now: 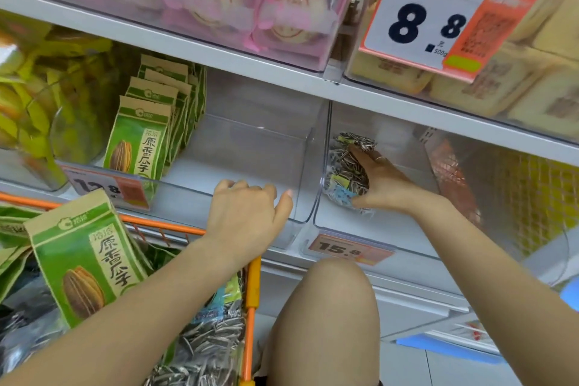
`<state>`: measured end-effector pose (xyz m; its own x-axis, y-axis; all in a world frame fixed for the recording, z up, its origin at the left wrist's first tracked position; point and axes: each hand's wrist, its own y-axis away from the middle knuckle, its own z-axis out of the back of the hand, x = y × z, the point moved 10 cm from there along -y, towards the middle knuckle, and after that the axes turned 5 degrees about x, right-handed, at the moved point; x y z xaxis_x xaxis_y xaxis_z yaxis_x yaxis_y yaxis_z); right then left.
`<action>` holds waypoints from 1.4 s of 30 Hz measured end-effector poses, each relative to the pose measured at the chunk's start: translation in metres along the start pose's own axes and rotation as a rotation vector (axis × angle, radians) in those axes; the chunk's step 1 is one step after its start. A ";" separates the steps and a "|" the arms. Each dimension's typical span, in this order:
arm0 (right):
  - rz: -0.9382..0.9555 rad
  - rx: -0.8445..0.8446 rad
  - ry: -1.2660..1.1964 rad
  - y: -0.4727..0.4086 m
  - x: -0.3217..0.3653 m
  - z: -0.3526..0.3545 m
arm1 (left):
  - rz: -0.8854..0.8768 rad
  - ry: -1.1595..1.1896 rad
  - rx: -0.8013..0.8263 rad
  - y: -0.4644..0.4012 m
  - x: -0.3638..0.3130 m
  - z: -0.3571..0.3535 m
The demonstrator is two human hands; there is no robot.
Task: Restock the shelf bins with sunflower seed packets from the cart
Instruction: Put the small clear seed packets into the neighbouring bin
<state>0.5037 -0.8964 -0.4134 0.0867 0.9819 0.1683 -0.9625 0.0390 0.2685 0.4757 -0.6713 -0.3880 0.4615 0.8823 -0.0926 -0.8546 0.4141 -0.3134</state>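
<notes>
Right hand (387, 185) grips seed packet (344, 172) — inside clear bin (369, 222).

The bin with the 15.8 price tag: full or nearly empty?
Nearly empty. The bin shows only one striped seed packet, gripped by the right hand; bare floor elsewhere.

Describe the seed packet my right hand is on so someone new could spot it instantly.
Find the clear bin with the 15.8 price tag, right of the green packets' bin. The packet stands at its left wall under the right hand. It alone is see-through, showing striped seeds.
</notes>
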 end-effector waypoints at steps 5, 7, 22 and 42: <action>0.029 -0.087 0.106 0.007 -0.007 0.000 | -0.039 -0.032 -0.072 0.000 -0.004 0.008; 0.024 -0.151 0.173 0.009 -0.006 0.008 | -0.042 -0.019 -0.078 0.000 -0.004 0.008; -0.234 -0.033 -0.489 0.017 -0.037 -0.015 | -0.041 0.010 -0.071 0.001 -0.004 0.009; -0.079 -0.614 -0.284 0.102 0.024 0.058 | -0.079 0.431 0.278 0.034 0.051 0.043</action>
<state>0.4224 -0.8801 -0.3271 0.1458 0.8884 0.4352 -0.9146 0.2888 -0.2831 0.4598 -0.6019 -0.3624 0.5334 0.6980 -0.4778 -0.8170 0.5714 -0.0775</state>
